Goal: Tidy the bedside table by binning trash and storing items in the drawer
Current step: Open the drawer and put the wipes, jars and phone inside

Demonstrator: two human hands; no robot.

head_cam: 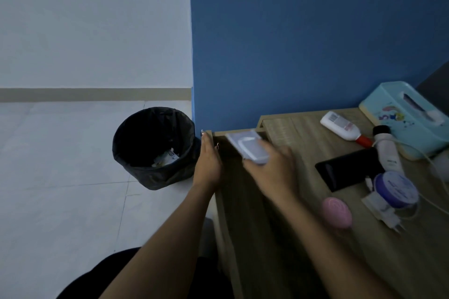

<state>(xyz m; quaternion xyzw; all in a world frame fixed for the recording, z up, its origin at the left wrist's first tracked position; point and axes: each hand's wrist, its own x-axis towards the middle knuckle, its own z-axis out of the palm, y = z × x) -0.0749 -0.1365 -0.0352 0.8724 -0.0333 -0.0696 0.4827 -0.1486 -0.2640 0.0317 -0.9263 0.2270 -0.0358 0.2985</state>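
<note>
While the right hand (272, 170) grips a flat white rectangular case (247, 147) at frame centre, fingers wrapped under it, thumb side blurred, the case sits over what looks like the open drawer (243, 201) at the left end of the wooden bedside table (303, 133). Left hand (209, 160) is flat against the drawer's left edge, fingers straight and together, holding nothing; a ring shows on one finger.

Table top fills the lower right of the frame. On it: white bottle with red cap (342, 127) lying down, teal tissue box (408, 116) at the far right against the wall, a pale tube with black cap (387, 148) leaning on the box, black phone (349, 168) flat, round purple-lidded jar (396, 189), white charger plug (386, 213) with cable (427, 160), pink oval object (336, 212) near the front edge.

Black bin (155, 148) with a dark liner stands on the pale tiled floor (60, 177), centre left, just beside the table; some paper trash (166, 158) lies in the bottom. Blue wall (315, 31) behind the table, white wall (92, 19) with a beige skirting strip at upper left. Dim lighting. Dark clothing at the bottom edge.
</note>
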